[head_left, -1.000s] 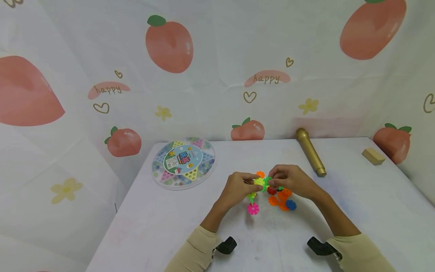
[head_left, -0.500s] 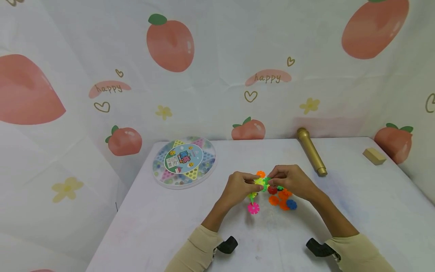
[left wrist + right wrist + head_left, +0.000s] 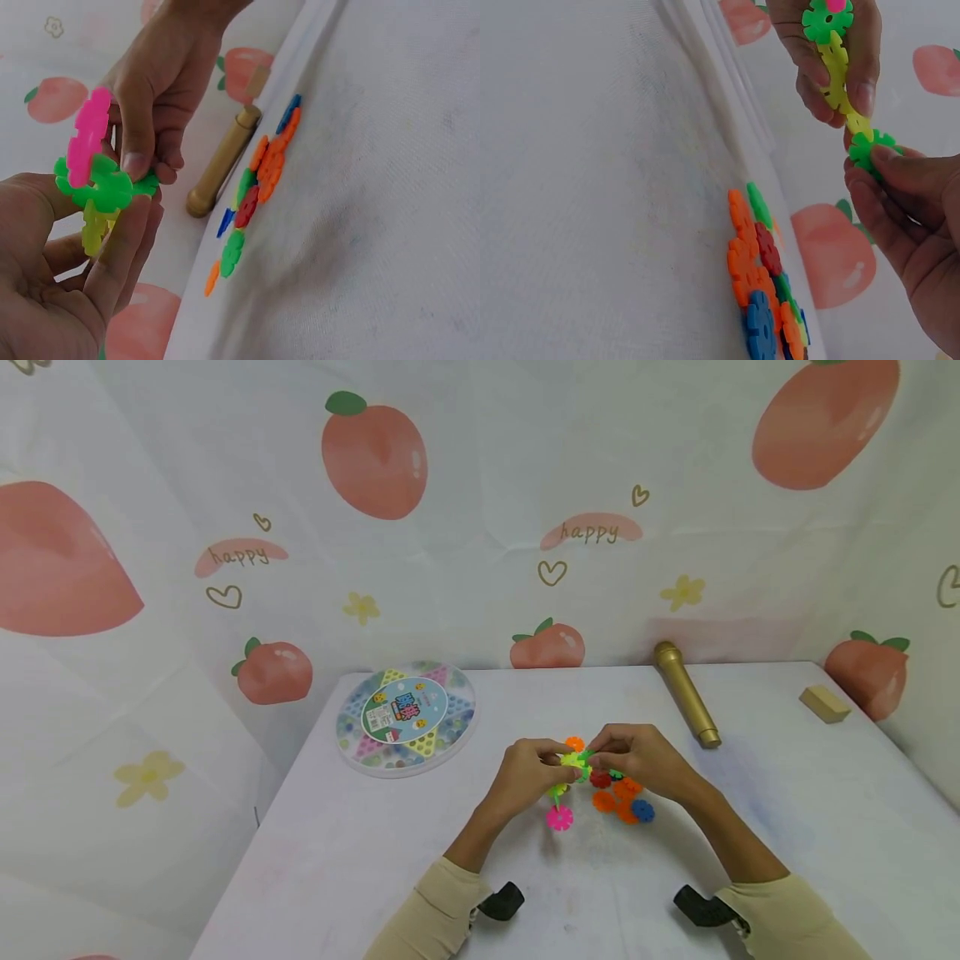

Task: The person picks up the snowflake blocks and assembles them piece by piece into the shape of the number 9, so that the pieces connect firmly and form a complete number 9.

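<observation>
Both hands meet above the table around a short chain of notched plastic snowflake discs. My left hand (image 3: 523,777) pinches the chain at its yellow discs (image 3: 835,71) between thumb and fingers. A pink disc (image 3: 559,818) hangs at the near end, slotted to a green disc (image 3: 109,187). At the far end, my right hand (image 3: 648,763) pinches another green disc (image 3: 871,150) between thumb and forefinger, right at the edge of the last yellow one. Fingers partly hide the joint between those two.
Loose discs lie on the white table beneath the hands, among them orange (image 3: 603,802), blue (image 3: 642,811) and red (image 3: 768,247) ones. A round game box (image 3: 352,752) stands at the back left. A gold microphone-shaped tube (image 3: 686,693) and a wooden block (image 3: 825,704) lie at the back right.
My right hand's fingertips have shifted very slightly left, toward the left hand, with the green disc. The left hand keeps its hold on the chain, and the loose discs stay put.
</observation>
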`<state>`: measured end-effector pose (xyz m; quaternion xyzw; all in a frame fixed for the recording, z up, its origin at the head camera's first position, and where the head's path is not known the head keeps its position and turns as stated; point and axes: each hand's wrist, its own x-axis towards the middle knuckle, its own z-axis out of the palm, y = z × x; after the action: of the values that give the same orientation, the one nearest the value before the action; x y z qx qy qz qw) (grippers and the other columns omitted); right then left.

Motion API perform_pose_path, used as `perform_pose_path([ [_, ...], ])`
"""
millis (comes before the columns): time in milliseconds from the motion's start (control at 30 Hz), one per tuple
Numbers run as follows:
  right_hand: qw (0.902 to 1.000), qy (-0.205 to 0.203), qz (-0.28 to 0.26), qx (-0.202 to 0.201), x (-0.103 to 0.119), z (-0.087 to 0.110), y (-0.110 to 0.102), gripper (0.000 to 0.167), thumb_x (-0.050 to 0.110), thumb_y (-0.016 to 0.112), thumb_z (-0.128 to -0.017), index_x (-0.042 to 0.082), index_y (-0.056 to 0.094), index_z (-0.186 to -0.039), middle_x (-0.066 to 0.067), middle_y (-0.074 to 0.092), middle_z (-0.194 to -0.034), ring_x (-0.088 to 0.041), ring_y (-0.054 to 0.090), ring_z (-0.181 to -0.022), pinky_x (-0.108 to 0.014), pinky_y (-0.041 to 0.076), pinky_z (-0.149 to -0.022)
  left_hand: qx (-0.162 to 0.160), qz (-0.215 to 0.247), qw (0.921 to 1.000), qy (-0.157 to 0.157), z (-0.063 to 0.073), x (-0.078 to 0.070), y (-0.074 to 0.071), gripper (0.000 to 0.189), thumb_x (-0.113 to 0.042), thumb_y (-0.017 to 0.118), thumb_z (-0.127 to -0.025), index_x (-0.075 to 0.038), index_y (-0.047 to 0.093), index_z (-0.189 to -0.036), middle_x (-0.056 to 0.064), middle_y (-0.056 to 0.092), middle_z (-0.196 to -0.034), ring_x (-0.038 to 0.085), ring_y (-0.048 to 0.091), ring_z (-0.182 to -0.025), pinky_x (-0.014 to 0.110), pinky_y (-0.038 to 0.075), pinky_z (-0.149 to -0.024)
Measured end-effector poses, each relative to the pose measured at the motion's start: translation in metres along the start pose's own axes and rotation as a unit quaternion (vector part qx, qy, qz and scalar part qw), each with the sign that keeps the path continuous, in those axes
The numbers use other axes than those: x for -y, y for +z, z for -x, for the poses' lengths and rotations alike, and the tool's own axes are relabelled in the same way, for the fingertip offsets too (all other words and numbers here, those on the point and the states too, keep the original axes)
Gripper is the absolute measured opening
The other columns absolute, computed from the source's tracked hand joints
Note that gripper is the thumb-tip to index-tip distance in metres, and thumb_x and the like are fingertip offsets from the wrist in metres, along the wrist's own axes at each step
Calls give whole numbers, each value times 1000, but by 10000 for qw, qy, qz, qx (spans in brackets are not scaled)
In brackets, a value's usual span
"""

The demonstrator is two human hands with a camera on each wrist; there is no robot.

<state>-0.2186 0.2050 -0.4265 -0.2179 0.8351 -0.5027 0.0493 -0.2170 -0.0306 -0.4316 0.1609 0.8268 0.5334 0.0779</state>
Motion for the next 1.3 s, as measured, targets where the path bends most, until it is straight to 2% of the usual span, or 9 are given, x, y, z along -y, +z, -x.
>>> perform_pose_path([
  [233, 9998, 200, 56, 58, -1, -1, -4, 14, 16, 75, -100, 5, 77, -110, -11, 78, -101, -33, 75, -91, -40, 65, -81, -69, 54, 9999, -109, 0, 1, 2, 44, -32, 85, -90, -10, 77, -127, 1, 74, -106, 17, 69, -100, 30, 60, -77],
  [433, 9997, 221, -46, 97, -3, -2, -5, 13, 15, 74, -100, 5, 78, -108, -10, 76, -100, -35, 73, -92, -41, 65, -81, -7, 41, 9999, 103, 1, 0, 3, 47, -37, 82, -93, -14, 74, -133, 0, 75, -121, 19, 70, -111, 32, 61, -84],
  [600, 9992, 219, -244, 238, -6, -3, -2, 8, 12, 74, -100, 8, 78, -106, -10, 77, -102, -38, 73, -96, -43, 65, -83, 4, 180, 9992, 367, 1, 0, 4, 33, -34, 79, -97, -14, 78, -122, -3, 77, -118, 14, 73, -101, 27, 61, -85],
  [833, 9993, 179, -218, 260, -7, -3, 1, 8, 12, 75, -99, 9, 78, -105, -11, 76, -99, -39, 72, -90, -42, 65, -76, -89, 109, 9989, 447, 2, -1, 5, 19, -30, 80, -96, -16, 82, -109, -5, 78, -107, 9, 72, -89, 24, 60, -79],
  [1033, 9992, 223, 123, 296, -8, -2, -4, 10, 13, 76, -98, 9, 78, -107, -6, 77, -99, -34, 73, -92, -40, 65, -77, -93, 118, 9991, 406, 1, 2, 3, 20, -27, 78, -98, -12, 84, -110, -4, 80, -106, 8, 71, -89, 22, 59, -76],
  [1200, 9974, 430, 447, 369, -13, 0, -14, 17, 15, 78, -97, 5, 78, -110, -3, 77, -100, -23, 72, -94, -32, 62, -80, -97, 127, 9994, 308, 0, 5, 2, 23, -25, 78, -98, -8, 83, -112, -3, 80, -102, 4, 70, -85, 20, 59, -73],
  [1300, 9962, 580, 531, 368, -15, 1, -20, 20, 15, 79, -96, 3, 78, -111, -3, 77, -100, -21, 70, -94, -30, 61, -79, -87, 76, 9995, 284, 0, 5, 2, 23, -24, 78, -98, -8, 83, -113, -3, 81, -101, 4, 70, -84, 20, 59, -73],
])
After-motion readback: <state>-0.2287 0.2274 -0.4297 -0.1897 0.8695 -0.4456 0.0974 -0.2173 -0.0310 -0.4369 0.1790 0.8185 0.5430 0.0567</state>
